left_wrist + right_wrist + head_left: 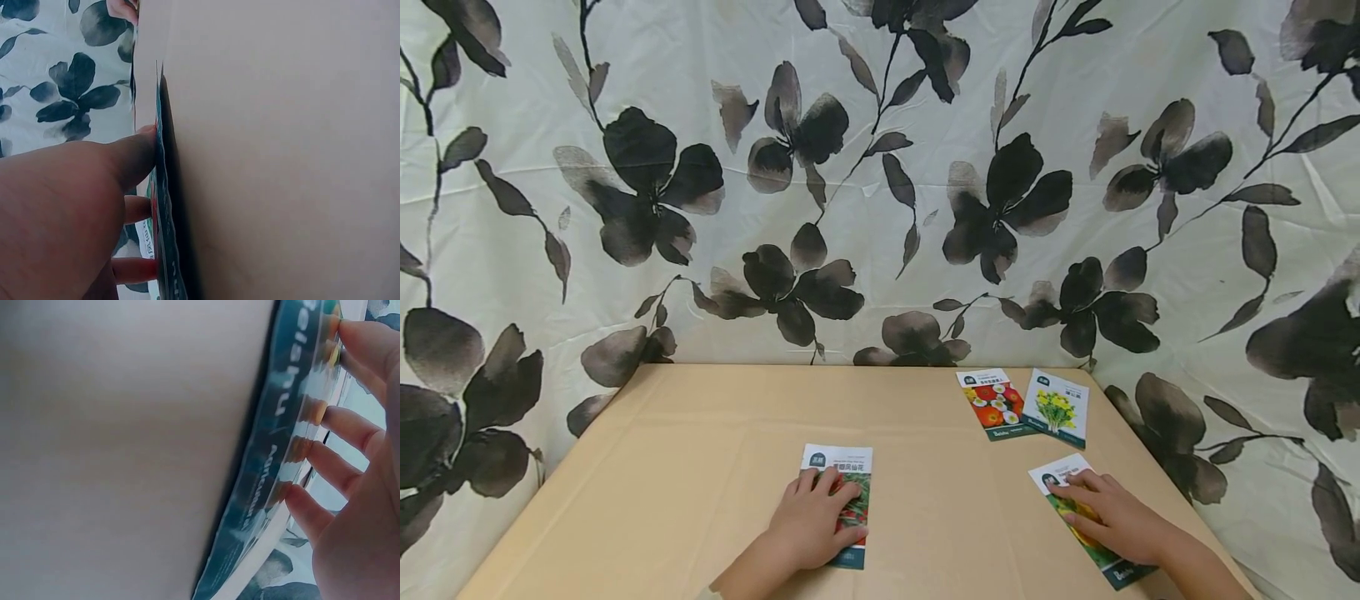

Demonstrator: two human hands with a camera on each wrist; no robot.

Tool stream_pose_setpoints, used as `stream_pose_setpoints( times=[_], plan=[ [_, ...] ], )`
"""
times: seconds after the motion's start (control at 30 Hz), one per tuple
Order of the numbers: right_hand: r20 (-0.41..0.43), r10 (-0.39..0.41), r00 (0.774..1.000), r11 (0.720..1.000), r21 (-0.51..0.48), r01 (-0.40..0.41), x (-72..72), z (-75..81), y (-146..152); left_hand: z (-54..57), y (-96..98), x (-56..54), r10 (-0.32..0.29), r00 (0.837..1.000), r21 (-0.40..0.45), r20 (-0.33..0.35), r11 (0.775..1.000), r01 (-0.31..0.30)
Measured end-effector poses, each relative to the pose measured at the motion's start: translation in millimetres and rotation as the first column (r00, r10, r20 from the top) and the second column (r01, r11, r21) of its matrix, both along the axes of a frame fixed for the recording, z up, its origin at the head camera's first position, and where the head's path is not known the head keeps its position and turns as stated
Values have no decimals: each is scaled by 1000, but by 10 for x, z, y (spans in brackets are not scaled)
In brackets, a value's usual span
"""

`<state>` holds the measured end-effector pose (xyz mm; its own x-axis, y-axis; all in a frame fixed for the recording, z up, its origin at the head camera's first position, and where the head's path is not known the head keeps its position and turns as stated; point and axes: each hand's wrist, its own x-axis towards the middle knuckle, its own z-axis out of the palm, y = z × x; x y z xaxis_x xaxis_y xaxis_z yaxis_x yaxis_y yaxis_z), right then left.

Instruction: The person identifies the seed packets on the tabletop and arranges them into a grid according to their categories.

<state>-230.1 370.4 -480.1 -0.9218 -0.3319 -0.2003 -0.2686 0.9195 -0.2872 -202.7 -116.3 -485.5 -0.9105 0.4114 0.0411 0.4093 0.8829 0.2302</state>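
In the head view my left hand (805, 523) rests on a seed packet (854, 512) with a white top, red flowers and a blue-green lower end. Its thumb and fingertips touch the face of the packet, which lies on the table, as the left wrist view shows from the edge. Over to the right, my right hand (1122, 518) lies across another seed packet (1118, 572), tilted on the table, with yellow blooms partly hidden under the fingers. In the right wrist view the spread fingertips press on the shiny surface of this packet (284, 381).
Behind the right hand, two more seed packets lie near the far right edge: one with red and white flowers (988, 404), one with yellow flowers (1056, 408) overlapping its corner. The tan table (700, 467) meets a floral curtain (880, 208) at the back.
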Motion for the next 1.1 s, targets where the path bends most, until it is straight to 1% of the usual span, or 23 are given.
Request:
stream_pose_setpoints(
  times=[0.23, 0.53, 0.83, 1.1],
  plan=[
    [4, -9, 1000, 1000, -10, 9, 16, 2, -17, 17, -66, 14, -1, 1000, -3, 5, 1000, 1],
    [10, -9, 1000, 1000, -27, 9, 21, 10, -17, 26, -86, 16, 7, 1000, -19, 17, 1000, -7],
    [13, -15, 1000, 999, -30, 15, 24, 7, -12, 21, -69, 31, -2, 1000, 30, 5, 1000, 2],
    [16, -18, 1000, 999, -26, 18, 17, -11, -8, -14, -77, 18, 3, 1000, 21, 8, 1000, -3]
  ],
)
